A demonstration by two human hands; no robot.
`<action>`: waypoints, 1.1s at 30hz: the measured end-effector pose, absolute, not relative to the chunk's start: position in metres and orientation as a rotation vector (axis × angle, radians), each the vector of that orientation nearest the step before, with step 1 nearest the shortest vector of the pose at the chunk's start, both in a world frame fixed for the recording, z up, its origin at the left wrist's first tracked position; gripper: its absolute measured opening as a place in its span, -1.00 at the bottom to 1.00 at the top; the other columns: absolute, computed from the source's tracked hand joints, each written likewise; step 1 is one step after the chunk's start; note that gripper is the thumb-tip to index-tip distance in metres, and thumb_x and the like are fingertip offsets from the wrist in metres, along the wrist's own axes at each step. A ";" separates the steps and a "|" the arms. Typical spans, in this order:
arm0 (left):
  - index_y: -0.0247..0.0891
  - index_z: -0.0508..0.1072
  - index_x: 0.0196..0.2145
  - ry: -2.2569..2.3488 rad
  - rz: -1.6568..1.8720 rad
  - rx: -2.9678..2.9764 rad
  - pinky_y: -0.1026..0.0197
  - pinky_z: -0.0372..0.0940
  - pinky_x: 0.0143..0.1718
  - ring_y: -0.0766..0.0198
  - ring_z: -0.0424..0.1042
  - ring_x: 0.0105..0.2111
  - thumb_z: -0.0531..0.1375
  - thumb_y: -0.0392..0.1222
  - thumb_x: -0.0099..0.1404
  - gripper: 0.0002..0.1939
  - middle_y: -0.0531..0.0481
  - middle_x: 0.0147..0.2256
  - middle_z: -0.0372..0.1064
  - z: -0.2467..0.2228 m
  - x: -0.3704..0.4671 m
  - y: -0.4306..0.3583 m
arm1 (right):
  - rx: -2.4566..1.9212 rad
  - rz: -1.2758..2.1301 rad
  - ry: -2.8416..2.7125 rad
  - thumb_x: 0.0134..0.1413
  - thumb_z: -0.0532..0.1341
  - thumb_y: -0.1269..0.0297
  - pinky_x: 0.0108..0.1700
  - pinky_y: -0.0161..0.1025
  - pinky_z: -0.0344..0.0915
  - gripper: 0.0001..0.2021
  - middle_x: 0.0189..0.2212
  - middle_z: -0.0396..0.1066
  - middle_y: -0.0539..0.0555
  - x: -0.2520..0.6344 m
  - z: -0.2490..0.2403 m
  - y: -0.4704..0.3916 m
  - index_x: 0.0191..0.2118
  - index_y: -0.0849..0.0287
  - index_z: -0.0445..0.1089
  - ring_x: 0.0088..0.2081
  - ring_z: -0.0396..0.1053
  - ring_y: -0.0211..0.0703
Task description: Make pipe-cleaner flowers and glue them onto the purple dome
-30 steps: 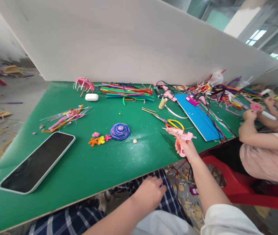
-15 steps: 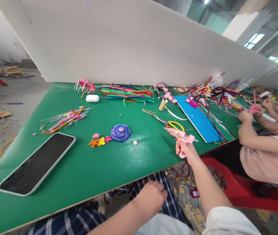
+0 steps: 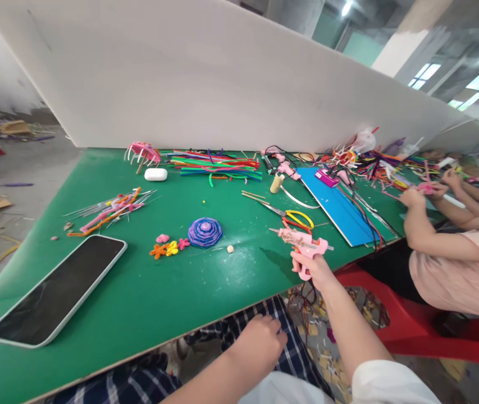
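Observation:
My right hand [image 3: 313, 268] is closed around the handle of a pink hot glue gun [image 3: 300, 240], whose nozzle points left over the green table. A shadow lies on the table below the nozzle. Just beyond the gun are yellow-handled pliers [image 3: 290, 216]. My left hand [image 3: 260, 341] rests on my plaid-covered lap with fingers loosely curled and nothing visible in them. To the left of the gun lie a small pale bead [image 3: 230, 249], a blue and purple spiral disc [image 3: 204, 232], and small orange [image 3: 158, 251], yellow [image 3: 172, 248] and pink [image 3: 183, 243] flowers.
A phone [image 3: 60, 289] lies at the left, near a pile of wires and pipe cleaners [image 3: 115, 210]. Colourful pipe cleaners [image 3: 218, 165] line the white partition [image 3: 159, 73]. A blue board [image 3: 336, 207] lies at the right; beyond it a co-worker's hands [image 3: 416, 196] handle something pink.
My right hand has moved the glue gun left, away from the pliers. My left hand stays on my lap. The view has shifted slightly.

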State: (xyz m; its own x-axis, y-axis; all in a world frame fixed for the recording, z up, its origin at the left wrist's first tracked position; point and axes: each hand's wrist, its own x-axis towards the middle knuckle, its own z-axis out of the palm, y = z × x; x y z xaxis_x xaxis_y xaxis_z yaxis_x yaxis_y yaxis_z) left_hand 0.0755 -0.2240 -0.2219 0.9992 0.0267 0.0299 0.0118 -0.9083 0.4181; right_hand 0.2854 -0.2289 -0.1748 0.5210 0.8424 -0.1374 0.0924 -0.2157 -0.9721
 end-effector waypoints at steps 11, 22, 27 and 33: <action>-0.32 0.36 -0.34 0.020 0.002 2.715 0.08 0.31 -0.29 0.13 0.36 -0.32 0.08 -0.30 0.20 -0.92 -0.12 -0.34 0.36 -0.222 0.077 -0.223 | -1.416 0.914 -0.870 -0.12 0.25 0.15 -0.54 -0.28 0.21 -0.67 -0.78 0.17 -0.04 0.289 -0.177 -0.234 -0.73 0.17 0.24 -0.65 0.17 -0.29; -0.32 0.35 -0.36 0.010 0.016 2.725 0.11 0.29 -0.32 0.16 0.35 -0.34 0.11 -0.27 0.19 -0.93 -0.12 -0.36 0.35 -0.226 0.076 -0.226 | -1.217 0.998 -0.829 -0.18 0.28 0.10 -0.46 -0.21 0.20 -0.69 -0.73 0.07 -0.07 0.289 -0.179 -0.229 -0.69 0.14 0.22 -0.61 0.04 -0.30; -0.32 0.35 -0.37 0.009 0.024 2.730 0.13 0.28 -0.34 0.17 0.35 -0.35 0.12 -0.26 0.20 -0.93 -0.10 -0.37 0.35 -0.227 0.077 -0.226 | -1.192 1.006 -0.847 -0.12 0.24 0.13 -0.46 -0.18 0.16 -0.62 -0.75 -0.03 -0.09 0.282 -0.178 -0.229 -0.74 0.12 0.09 -0.63 -0.03 -0.30; -0.33 0.35 -0.36 -0.010 0.033 2.737 0.13 0.28 -0.34 0.17 0.35 -0.34 0.12 -0.26 0.19 -0.92 -0.10 -0.37 0.35 -0.225 0.076 -0.226 | -1.045 1.107 -0.876 -0.13 0.25 0.12 -0.44 -0.22 0.14 -0.69 -0.70 0.04 -0.05 0.284 -0.178 -0.229 -0.69 0.14 0.25 -0.57 0.05 -0.27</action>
